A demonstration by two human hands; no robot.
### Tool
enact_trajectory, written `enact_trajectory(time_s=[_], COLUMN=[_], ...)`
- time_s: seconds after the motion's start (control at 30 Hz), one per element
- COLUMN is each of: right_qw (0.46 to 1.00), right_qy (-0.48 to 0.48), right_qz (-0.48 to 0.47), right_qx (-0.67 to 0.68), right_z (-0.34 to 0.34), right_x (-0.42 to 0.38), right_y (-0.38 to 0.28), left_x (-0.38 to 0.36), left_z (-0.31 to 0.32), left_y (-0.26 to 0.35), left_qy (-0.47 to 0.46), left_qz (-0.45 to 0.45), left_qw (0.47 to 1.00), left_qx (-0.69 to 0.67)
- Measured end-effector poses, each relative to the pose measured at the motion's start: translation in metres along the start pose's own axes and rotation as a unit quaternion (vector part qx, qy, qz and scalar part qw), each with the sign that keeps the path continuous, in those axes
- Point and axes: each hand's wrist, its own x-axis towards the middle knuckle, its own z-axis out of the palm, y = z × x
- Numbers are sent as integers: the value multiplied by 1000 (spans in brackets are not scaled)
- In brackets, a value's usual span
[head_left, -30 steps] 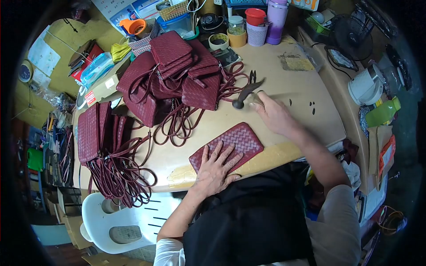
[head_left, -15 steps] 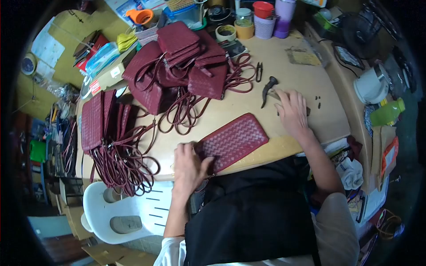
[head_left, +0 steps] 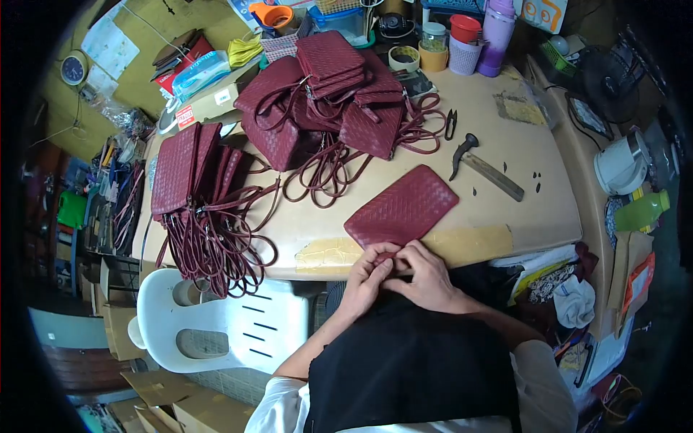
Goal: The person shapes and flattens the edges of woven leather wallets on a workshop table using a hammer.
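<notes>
A dark red woven pouch (head_left: 403,206) lies flat near the front edge of the table. Just below it, my left hand (head_left: 369,280) and my right hand (head_left: 424,278) meet at the table edge, both with fingers pinched together. Between them shows a small dark red piece, perhaps a strap or tab of the pouch; its exact shape is hidden by the fingers. A hammer (head_left: 492,175) with a wooden handle rests to the right of the pouch, with small black snips (head_left: 451,125) above it.
Dark red bags (head_left: 328,65) are piled at the back, and more bags with looped straps (head_left: 184,169) stand at the left. Small dark pieces (head_left: 537,182) lie right of the hammer. A white chair (head_left: 238,317) stands below the table's left part.
My right hand has left the hammer and come down to my left hand at the table edge. The pouch has turned slightly, and the camera view has shifted.
</notes>
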Motion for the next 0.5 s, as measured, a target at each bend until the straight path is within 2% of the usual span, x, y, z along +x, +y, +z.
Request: enact_trajectory(time_s=[0.03,0.07,0.1,0.13,0.17,0.2,0.23,0.27,0.3,0.37,0.4,0.47,0.5], right_qw=[998,993,952,952,927,891,906,906,885,848,848,906,902], right_qy=[27,53,11,13,6,0,-43,-40,-67,-106,-106,-23,16], right_qz=[25,51,154,156,108,57,38,37,50,85,84,91,79], right_qx=[46,92,265,263,358,449,419,419,459,513,513,412,425], right_z=[-1,-1,6,10,16,19,14,10,4,-1,3,14,17], right_x=[-4,-8,-14,-14,-13,-13,-10,-8,-7,-8,-6,1,3], right_y=[5,12,23,28,29,29,31,29,21,10,10,12,13], left_x=[-1,-3,-5,-7,-9,-10,-11,-12,-13,-16,-17,-18,-17], left_z=[1,5,9,13,14,13,11,9,8,7,6,4,5], left_y=[4,12,24,32,38,35,31,27,26,25,25,26,27], left_qy=[-35,-37,-48,-58,-71,-74,-79,-84,-87,-77,-76,-83,-83], left_qz=[1,1,55,107,49,49,64,80,80,139,140,127,128], left_qw=[997,997,965,895,899,899,896,892,892,854,853,873,873], left_qx=[70,68,253,429,429,429,433,436,437,496,497,463,463])
